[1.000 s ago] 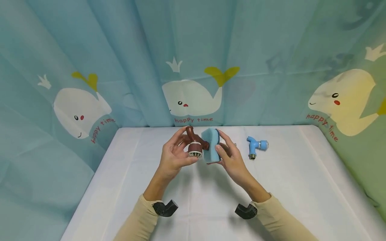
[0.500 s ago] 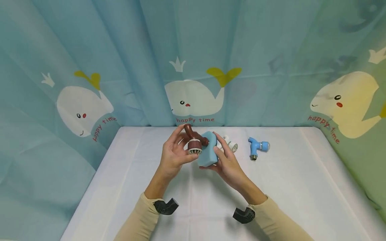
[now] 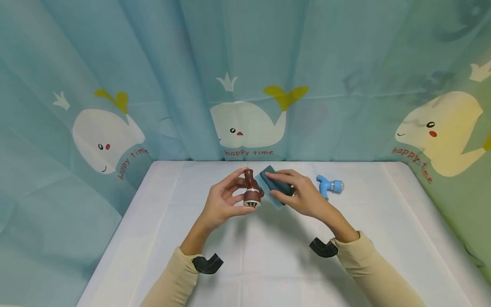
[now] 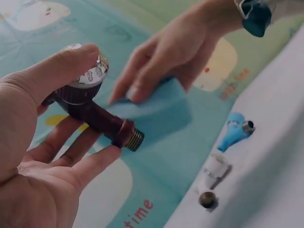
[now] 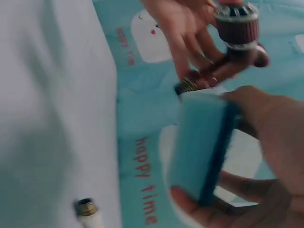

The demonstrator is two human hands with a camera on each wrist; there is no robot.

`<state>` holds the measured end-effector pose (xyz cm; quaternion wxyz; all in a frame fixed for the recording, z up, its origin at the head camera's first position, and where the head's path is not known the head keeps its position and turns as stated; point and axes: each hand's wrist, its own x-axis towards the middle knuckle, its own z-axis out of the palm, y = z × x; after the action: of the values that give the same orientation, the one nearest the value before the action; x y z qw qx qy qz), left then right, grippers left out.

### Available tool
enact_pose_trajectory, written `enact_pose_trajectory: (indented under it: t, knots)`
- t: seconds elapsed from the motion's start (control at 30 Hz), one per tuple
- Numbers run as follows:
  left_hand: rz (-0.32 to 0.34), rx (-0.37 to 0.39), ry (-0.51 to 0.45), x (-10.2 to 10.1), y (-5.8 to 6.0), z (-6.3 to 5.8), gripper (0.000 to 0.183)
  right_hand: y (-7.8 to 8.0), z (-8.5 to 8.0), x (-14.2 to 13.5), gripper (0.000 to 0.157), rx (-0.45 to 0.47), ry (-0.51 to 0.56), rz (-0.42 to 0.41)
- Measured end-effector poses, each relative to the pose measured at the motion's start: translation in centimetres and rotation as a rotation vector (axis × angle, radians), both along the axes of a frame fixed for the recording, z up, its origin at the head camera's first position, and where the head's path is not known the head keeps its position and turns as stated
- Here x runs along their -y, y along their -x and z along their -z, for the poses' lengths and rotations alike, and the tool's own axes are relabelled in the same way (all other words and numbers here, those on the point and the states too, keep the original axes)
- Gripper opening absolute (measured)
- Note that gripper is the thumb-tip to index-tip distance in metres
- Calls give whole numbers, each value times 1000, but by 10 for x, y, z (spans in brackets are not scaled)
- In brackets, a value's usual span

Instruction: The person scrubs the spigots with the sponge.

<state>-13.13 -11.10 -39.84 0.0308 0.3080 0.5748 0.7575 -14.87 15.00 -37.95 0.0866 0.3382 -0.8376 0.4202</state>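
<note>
My left hand (image 3: 219,202) holds up a dark brown plastic tap (image 3: 252,197) by its knob, thumb on the knob's silvery end. The tap's brass-threaded inlet (image 4: 135,140) points toward the right hand in the left wrist view. A light blue sponge (image 5: 197,142) with a dark scouring side is pinched between the thumb and fingers of my right hand (image 3: 307,197). It sits right beside the tap; whether they touch, I cannot tell. In the head view the right hand covers the scouring side partly.
On the white table (image 3: 184,256) a blue tap (image 3: 326,186) lies right of the hands. A white tap (image 4: 213,172) lies near it in the left wrist view, hidden by the right hand in the head view. A whale-print curtain (image 3: 165,85) stands behind the table.
The sponge has turned, its dark side now facing up, and the right hand has swung over it, covering the white tap. The left hand has tilted the brown tap and lowered it slightly.
</note>
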Motion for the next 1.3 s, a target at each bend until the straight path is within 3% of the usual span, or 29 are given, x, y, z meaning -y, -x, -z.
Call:
enact_pose_trajectory:
  t: [0.13,0.2,0.27,0.37,0.47,0.73,0.93,1.03,1.3]
  knots:
    - [-4,-18,43,1,2,-1,91,-1,-4,1,48,52,54,-49]
    - [-11,-14,68,3,2,-1,91,-2,-1,2,46,58,18,-68]
    - [-15,4,88,4,2,1,91,-3,4,1,46,57,-8,-50]
    - [-11,24,108,5,2,3,91,-6,6,3,46,61,42,-13]
    - [-19,7,135,6,2,3,90,-8,7,6,48,104,108,-45]
    - [-35,31,179,6,3,9,90,-6,12,3,47,132,86,-66]
    - [-101,17,226,6,6,11,88,-7,12,2,50,-32,74,6]
    - [-113,20,230,6,7,11,87,-9,13,5,52,-103,71,-4]
    - [-128,87,273,7,9,9,83,-7,18,6,56,-282,20,16]
